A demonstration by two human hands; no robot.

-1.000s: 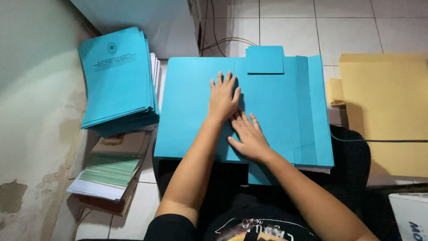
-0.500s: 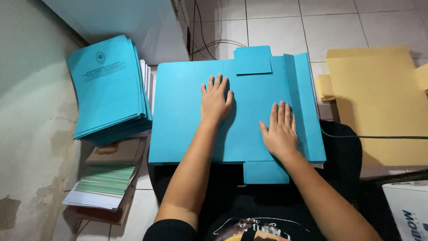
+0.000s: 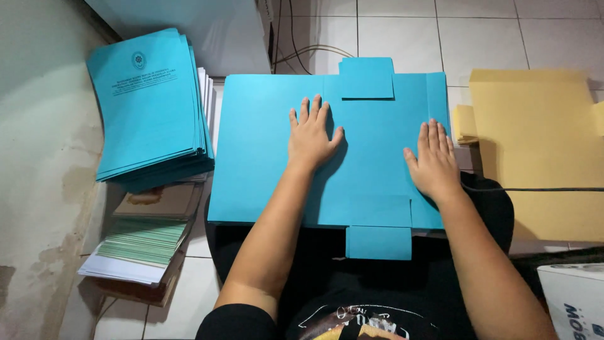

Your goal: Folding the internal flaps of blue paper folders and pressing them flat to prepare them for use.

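Note:
A large blue card folder sheet (image 3: 264,151) with small flaps at its far and near edges lies flat in front of me over my lap. My left hand (image 3: 311,135) presses flat on its middle, fingers spread. Flat on the sheet's right part, near a fold line, rests my right hand (image 3: 433,160). Neither hand grips anything.
A stack of blue printed folders (image 3: 148,104) sits at the left on the tiled floor, above a pile of green-edged booklets (image 3: 141,242). Yellow card sheets (image 3: 541,145) lie at the right, crossed by a black cable (image 3: 535,189). A white box (image 3: 576,302) is at bottom right.
My right hand has slid from beside the left hand out to the right along the sheet. The left hand has stayed pressed on the middle.

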